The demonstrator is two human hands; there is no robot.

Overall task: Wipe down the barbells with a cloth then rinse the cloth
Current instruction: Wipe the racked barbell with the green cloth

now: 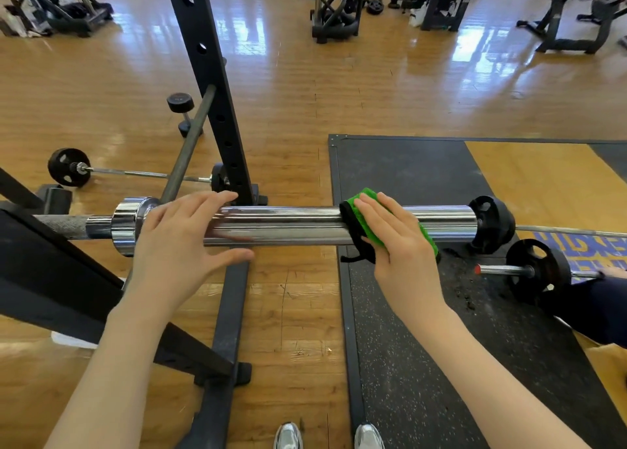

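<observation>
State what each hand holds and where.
The right hand presses the green cloth onto the chrome barbell sleeve, straight fingers over the cloth's middle. The left hand rests open on the sleeve's inner end, gripping nothing.

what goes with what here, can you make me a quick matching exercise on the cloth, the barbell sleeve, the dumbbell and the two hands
Things:
1. cloth
2. barbell sleeve
3. dumbbell
4. left hand

States or places:
A. shiny chrome, held across in front of the person
B. black, on the wood floor beyond the rack upright
C. green, pressed under the right hand
D. bare, fingers spread over the sleeve

Pairs: 1-C, 2-A, 3-B, 4-D
</observation>
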